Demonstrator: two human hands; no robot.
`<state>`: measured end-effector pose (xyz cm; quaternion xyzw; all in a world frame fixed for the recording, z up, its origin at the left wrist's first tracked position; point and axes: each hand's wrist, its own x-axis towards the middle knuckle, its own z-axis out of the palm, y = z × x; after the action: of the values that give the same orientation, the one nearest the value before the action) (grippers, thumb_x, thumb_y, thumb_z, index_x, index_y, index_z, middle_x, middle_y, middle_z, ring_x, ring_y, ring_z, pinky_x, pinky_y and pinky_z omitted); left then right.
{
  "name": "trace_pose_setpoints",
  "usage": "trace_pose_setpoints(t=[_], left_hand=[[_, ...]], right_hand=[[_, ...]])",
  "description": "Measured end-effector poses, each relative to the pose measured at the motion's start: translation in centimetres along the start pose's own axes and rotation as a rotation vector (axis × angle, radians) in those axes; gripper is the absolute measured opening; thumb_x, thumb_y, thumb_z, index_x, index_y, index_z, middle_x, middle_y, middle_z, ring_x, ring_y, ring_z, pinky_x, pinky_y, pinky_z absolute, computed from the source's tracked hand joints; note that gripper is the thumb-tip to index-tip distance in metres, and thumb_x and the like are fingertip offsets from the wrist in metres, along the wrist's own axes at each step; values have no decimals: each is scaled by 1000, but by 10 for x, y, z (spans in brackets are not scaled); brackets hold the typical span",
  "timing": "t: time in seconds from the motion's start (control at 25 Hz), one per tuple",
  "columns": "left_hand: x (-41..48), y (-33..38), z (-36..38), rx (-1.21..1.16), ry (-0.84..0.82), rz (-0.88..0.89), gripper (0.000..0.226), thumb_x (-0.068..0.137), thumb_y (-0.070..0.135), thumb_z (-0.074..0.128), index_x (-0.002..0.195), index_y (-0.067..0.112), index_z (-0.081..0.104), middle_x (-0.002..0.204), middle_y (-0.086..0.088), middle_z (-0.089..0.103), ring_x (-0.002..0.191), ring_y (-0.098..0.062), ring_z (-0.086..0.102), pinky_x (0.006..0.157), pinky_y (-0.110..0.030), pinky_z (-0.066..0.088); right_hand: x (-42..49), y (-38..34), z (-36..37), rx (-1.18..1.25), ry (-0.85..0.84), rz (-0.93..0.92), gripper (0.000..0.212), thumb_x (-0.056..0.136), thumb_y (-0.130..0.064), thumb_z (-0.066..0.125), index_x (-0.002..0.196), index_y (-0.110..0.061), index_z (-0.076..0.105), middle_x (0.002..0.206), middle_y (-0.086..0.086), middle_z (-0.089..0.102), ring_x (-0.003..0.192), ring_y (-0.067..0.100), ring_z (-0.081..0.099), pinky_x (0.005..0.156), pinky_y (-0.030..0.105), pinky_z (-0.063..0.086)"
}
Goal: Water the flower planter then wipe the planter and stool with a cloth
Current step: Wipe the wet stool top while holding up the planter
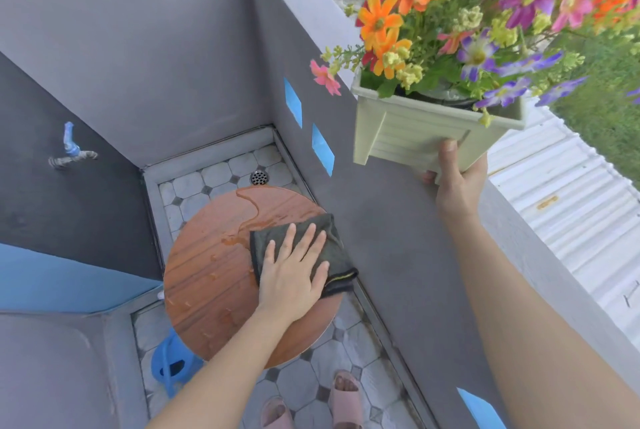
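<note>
The right hand [457,179] grips the pale green planter [408,138] from below, thumb on its ribbed side, holding it in the air above the grey wall [398,238]. The planter is square with a flared rim and crowded with orange, pink and purple flowers [485,13]. The left hand [294,273] lies flat, fingers spread, on a dark folded cloth [341,255] on the round wooden stool [207,273] (water [247,207] pools and beads across its top). A blue watering can [173,369] stands on the tiled floor [298,383].

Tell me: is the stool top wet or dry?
Wet: a puddle and scattered drops shine on the stool top, beyond the cloth the left hand presses flat.
</note>
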<state>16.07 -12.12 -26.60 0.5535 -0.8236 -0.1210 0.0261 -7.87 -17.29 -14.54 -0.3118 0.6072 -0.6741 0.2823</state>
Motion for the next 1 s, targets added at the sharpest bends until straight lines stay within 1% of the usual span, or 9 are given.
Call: trace_pose_setpoints(t=[0.16,0.24,0.32,0.4,0.52,0.6,0.72,0.84,1.0], left_hand=[[8,7,4,-18,3,-216,56,94,49,18,146,29,26,154,8,21,144,-26,16,110,-54,19],[9,6,4,-1,-4,-196,59,93,50,14,147,28,24,155,6,20,144,-27,14,111,-55,18],[9,3,-2,45,16,-109,60,91,51,21,143,24,35,152,2,31,142,-30,24,108,-58,23],[8,-8,-4,74,6,61,59,90,52,30,139,22,43,148,0,39,140,-29,27,106,-59,25],[4,-30,1,46,-20,229,59,92,55,29,144,27,32,152,6,27,142,-24,13,108,-60,27],[0,-32,4,74,1,285,53,93,50,31,144,32,31,151,10,31,142,-27,17,104,-63,30],[2,-23,4,131,19,328,46,93,48,32,139,42,36,148,14,35,141,-29,24,98,-72,22],[19,-13,0,123,19,272,45,92,52,34,137,46,38,148,15,37,141,-30,24,97,-75,18],[51,-6,-2,36,44,4,48,91,53,31,138,44,38,149,14,36,142,-29,21,97,-76,16]], right_hand=[[-1,0,3,12,-4,13,52,66,-67,66,97,-28,51,73,-12,57,56,4,50,44,21,45],[-1,-3,4,52,15,3,33,77,-52,60,95,-26,50,65,-19,59,51,-1,51,41,19,41],[0,-7,4,58,35,-16,16,83,-37,52,92,-25,48,60,-24,60,49,-4,52,40,18,41],[-2,-8,5,51,23,-31,15,82,-37,51,92,-25,48,60,-27,61,51,-6,53,40,17,42],[-3,-8,6,43,11,-27,20,81,-40,53,93,-26,48,64,-24,61,52,-6,54,41,18,43],[-2,-9,5,35,11,-17,30,75,-49,57,92,-26,49,73,-16,58,56,-5,56,42,19,46],[1,-7,2,19,-6,3,50,64,-65,65,91,-26,50,80,-7,53,59,-3,56,44,19,47],[2,-5,1,-23,11,17,60,57,-71,69,90,-26,49,79,-5,51,56,-2,52,43,17,46],[4,-1,4,-72,91,35,23,76,-45,56,83,-26,47,75,-4,49,54,5,49,42,16,45]])
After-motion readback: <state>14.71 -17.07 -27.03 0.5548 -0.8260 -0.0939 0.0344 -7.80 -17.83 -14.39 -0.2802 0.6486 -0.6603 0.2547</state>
